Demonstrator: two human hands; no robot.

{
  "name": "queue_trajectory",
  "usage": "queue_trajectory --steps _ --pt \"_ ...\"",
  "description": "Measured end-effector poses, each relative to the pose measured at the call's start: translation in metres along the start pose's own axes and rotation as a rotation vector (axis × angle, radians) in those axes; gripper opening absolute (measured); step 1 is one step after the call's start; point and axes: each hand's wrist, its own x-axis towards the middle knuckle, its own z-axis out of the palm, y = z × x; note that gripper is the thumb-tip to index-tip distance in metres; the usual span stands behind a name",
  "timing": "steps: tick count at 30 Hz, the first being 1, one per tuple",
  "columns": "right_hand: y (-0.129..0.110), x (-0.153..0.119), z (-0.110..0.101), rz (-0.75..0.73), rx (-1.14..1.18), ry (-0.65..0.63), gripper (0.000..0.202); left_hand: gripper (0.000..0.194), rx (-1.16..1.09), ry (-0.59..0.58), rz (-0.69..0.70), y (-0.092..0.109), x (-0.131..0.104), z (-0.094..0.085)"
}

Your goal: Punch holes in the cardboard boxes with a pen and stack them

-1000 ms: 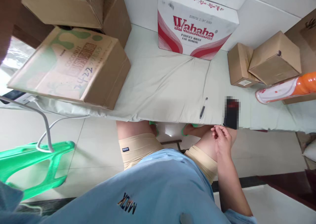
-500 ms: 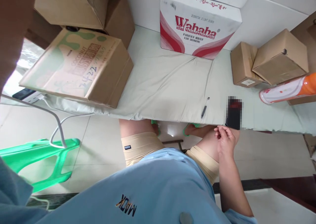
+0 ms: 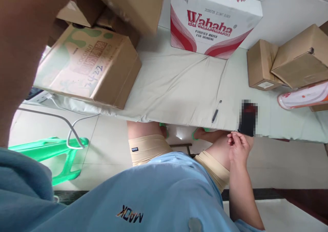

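Note:
My left arm (image 3: 28, 54) reaches up along the left side, and its hand is beyond the top edge of the view. Near it, a blurred cardboard box (image 3: 138, 6) hangs over the stacked boxes at the top; what holds it is out of sight. Below lies a coconut carton (image 3: 84, 64) with green print and handwritten "2422". My right hand (image 3: 239, 144) rests by my right thigh at the table's front edge, fingers curled together, with nothing visible in them. Just above it is a black phone-like object (image 3: 248, 122), partly pixelated. A pen (image 3: 216, 112) lies to its left.
A white-and-red Wahaha water carton (image 3: 212, 24) stands at the back of the cloth-covered table (image 3: 176, 82). Small brown boxes (image 3: 261, 64) and an orange-and-white cylinder (image 3: 304, 95) are at the right. A green stool (image 3: 66, 163) and a white cable (image 3: 51, 112) are at lower left.
The upper cardboard box has swung to the right above the coconut carton, blurred by motion. My left arm has moved right and into fuller view. My right hand stays by the thigh.

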Motion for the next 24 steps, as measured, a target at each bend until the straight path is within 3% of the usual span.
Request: queue_trajectory --steps 5,7,10,13,15,17,18,20,21,23,24 --pt "-0.006 0.002 0.001 0.001 0.012 0.013 0.035 0.05 0.193 -0.065 0.139 0.011 -0.013 -0.005" --pt "-0.008 0.004 0.002 -0.004 0.018 0.019 0.036 0.051 0.436 -0.15 0.357 0.017 -0.019 -0.016" --pt "-0.01 0.005 0.005 -0.012 0.023 0.02 0.037 0.057 0.993 -0.331 0.868 0.023 -0.047 -0.029" --pt "-0.011 0.004 0.009 -0.012 0.026 0.008 0.037 0.059 1.473 -0.494 1.309 0.014 -0.123 -0.018" --pt "-0.012 0.002 0.01 -0.01 0.026 -0.005 0.037 0.062 1.727 -0.616 1.645 0.001 -0.198 0.006" --pt "-0.012 0.0 0.009 -0.01 0.025 -0.016 0.037 0.065 1.936 -0.737 2.091 -0.012 -0.272 0.035" --pt "-0.012 -0.002 0.008 -0.011 0.025 -0.019 0.038 0.072 2.022 -0.727 2.364 -0.017 -0.301 0.047" --pt "-0.012 -0.003 0.006 -0.012 0.028 -0.021 0.038 0.101 1.955 -0.484 2.977 -0.024 -0.334 0.059" --pt "-0.012 -0.004 0.005 -0.012 0.031 -0.022 0.038 0.101 1.933 -0.307 3.166 -0.025 -0.337 0.058" --pt "-0.012 -0.005 0.003 -0.008 0.037 -0.029 0.038 0.098 1.944 -0.053 3.361 -0.025 -0.322 0.043" --pt "-0.012 -0.005 0.003 -0.005 0.04 -0.037 0.039 0.099 2.01 0.02 3.361 -0.024 -0.307 0.031"
